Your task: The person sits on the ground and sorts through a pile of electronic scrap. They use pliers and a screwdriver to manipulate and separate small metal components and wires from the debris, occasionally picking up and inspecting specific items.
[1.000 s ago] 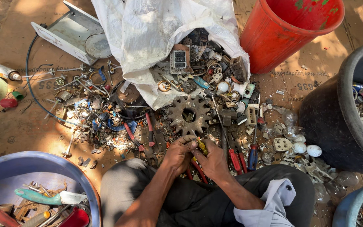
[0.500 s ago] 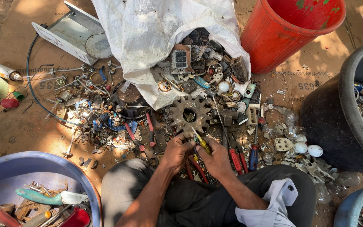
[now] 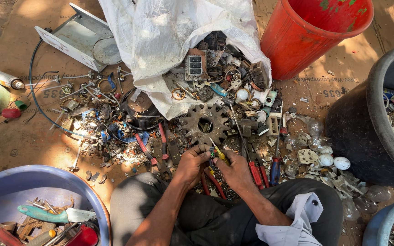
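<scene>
Both hands (image 3: 213, 166) pinch a yellow-handled screwdriver (image 3: 218, 152), tip pointing up-left toward gear (image 3: 204, 124)

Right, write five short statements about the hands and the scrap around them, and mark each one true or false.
1. Both hands, the left hand and the right hand, meet at a small yellow-handled screwdriver. True.
2. The rusty toothed metal gear wheel lies inside the red plastic bucket. False: it lies on the ground just beyond the hands, apart from the bucket.
3. The white woven sack lies open with scrap spilling from its mouth. True.
4. The teal-handled knife lies on the brown cardboard. False: it lies in the blue plastic basin.
5. The red bucket lies tipped over on its side. False: it stands upright.
</scene>
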